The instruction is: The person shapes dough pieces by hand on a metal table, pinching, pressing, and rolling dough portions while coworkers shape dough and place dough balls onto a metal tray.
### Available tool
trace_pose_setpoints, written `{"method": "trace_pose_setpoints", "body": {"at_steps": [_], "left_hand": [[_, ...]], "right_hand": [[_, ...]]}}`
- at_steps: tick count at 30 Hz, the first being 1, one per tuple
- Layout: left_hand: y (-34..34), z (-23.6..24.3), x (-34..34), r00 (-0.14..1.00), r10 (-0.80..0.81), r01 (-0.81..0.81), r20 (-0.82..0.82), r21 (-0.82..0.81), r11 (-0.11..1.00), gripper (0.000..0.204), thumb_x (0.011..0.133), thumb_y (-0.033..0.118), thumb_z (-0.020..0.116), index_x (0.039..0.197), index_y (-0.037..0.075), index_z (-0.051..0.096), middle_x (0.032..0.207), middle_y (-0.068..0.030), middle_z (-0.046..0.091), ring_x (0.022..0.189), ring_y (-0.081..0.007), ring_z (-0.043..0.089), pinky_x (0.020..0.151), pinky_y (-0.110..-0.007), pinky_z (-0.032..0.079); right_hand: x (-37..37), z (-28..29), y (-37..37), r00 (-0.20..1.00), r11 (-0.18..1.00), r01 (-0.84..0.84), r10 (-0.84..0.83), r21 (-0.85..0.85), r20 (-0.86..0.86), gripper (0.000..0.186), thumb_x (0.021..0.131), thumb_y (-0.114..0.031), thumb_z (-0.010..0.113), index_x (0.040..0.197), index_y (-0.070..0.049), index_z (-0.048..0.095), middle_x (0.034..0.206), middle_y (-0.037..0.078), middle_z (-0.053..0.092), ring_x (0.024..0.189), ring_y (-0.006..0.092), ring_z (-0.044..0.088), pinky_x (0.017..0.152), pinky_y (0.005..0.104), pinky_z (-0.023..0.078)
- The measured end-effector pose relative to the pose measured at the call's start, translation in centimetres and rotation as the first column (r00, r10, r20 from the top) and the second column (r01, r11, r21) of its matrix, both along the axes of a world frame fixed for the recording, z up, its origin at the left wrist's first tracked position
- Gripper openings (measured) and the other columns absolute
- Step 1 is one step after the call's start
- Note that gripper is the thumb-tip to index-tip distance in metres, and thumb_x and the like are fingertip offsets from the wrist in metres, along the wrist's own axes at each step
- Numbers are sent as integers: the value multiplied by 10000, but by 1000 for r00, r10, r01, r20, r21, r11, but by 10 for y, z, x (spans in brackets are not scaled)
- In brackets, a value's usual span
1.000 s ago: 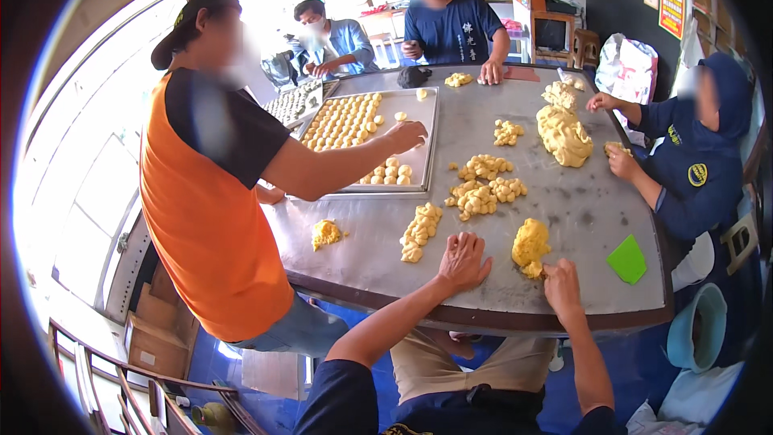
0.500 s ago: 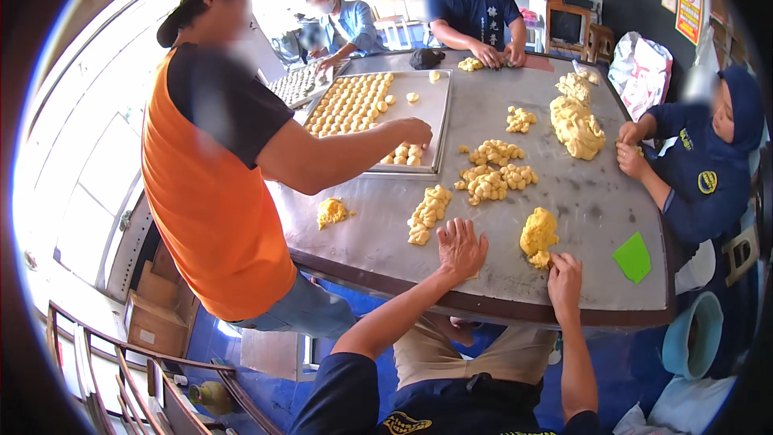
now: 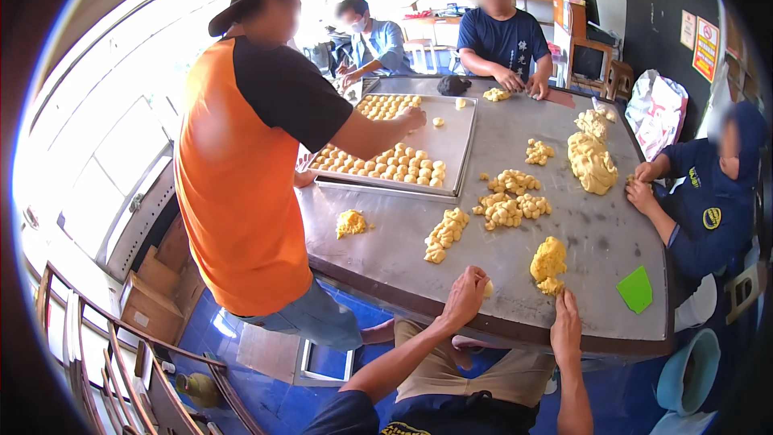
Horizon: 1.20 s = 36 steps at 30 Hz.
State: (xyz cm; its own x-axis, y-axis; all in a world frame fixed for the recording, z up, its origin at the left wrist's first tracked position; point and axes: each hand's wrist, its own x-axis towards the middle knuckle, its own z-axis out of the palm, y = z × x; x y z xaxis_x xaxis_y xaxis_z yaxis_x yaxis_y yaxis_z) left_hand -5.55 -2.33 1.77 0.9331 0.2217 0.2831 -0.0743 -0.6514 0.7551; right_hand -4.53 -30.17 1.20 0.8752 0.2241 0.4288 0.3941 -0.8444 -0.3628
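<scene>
Since the earlier frame, the left hand (image 3: 465, 296) has turned from palm-down on the tabletop to a curled grip. From my remote seat I see its fingers folded in, pinching a pale dough piece (image 3: 488, 288), to the near left of the yellow mound (image 3: 549, 259). The right hand (image 3: 567, 324) has its fingers nearly straight and close together, tips at the mound's near edge; I cannot tell whether they grasp any crumbs.

Nearer than the mound, the table's dark rim (image 3: 483, 330) runs beneath both wrists. Bare metal shows between the mound and the dough strip (image 3: 447, 234) on its left, and also toward the green sheet (image 3: 635, 289) on its right. Beyond the mound, I see dough clusters (image 3: 512, 206) to the far left and the large dough mass (image 3: 592, 163) to the far right.
</scene>
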Motion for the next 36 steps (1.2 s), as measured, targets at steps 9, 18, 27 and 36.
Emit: {"method": "trace_pose_setpoints", "body": {"at_steps": [9, 18, 27, 36], "left_hand": [[-56, 11, 22, 982, -98, 24, -159, -415, 910, 343, 1034, 284, 635, 1174, -15, 730, 945, -183, 771, 886, -180, 738, 782, -352, 571], [-32, 26, 20, 880, -310, 194, -359, -324, 926, 208, 887, 162, 733, 1006, -9, 734, 811, -189, 745, 793, -271, 765, 733, -425, 589], [-37, -21, 15, 979, -136, 137, -152, -1, 991, 464, 810, 162, 781, 1219, 29, 606, 893, -270, 716, 933, -463, 691, 760, -515, 555], [-37, -2, 18, 961, -254, 222, -112, -237, 946, 140, 845, 52, 719, 977, 12, 695, 845, -161, 746, 773, -244, 735, 696, -369, 553]], "right_hand": [[2, 37, 46, 995, 925, -57, 85, 375, -60, 421, 878, 61, 645, 1298, 36, 662, 1122, 234, 693, 1022, 414, 669, 916, 433, 526], [5, 53, 77, 961, 861, -232, 276, 452, -32, 311, 844, 13, 740, 1154, 6, 754, 1120, 186, 747, 1019, 325, 719, 913, 372, 552], [3, 41, 106, 966, 894, -197, 246, 402, -74, 175, 884, -49, 693, 1032, 5, 771, 1043, 196, 738, 953, 384, 708, 860, 403, 567], [14, 48, 94, 941, 762, -56, 256, 645, -221, 357, 861, -82, 792, 1196, 25, 726, 1148, 195, 730, 916, 227, 742, 755, 332, 575]]}}
